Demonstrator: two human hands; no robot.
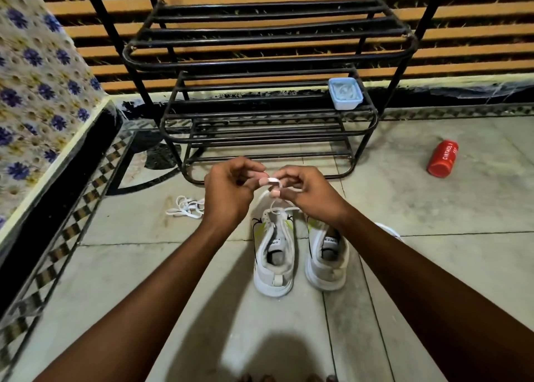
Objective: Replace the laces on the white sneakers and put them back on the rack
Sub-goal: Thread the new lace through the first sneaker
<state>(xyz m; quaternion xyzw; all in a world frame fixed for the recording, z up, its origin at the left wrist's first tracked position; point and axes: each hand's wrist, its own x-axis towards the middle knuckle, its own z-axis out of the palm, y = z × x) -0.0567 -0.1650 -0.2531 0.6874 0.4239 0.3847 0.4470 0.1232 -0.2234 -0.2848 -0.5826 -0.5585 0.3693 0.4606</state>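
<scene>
The head camera looks down at two white sneakers standing side by side on the tiled floor, toes toward the black metal rack. Above the left sneaker both hands meet: the left hand and the right hand each pinch the white lace with curled fingers, and the lace runs down from them to the front eyelets of this shoe. I judge that the new lace is only started here; the upper eyelets look not yet threaded. The right sneaker is partly hidden under the right forearm, and I cannot tell whether it has a lace. A loose bundle of laces lies on the floor just left of the left hand; whether it is the old pair or a spare, the picture does not show. On the rack's middle shelf sits a small blue container, and a red bottle lies on the floor to the right. So most work remains: finish lacing, then place both shoes on the rack.
</scene>
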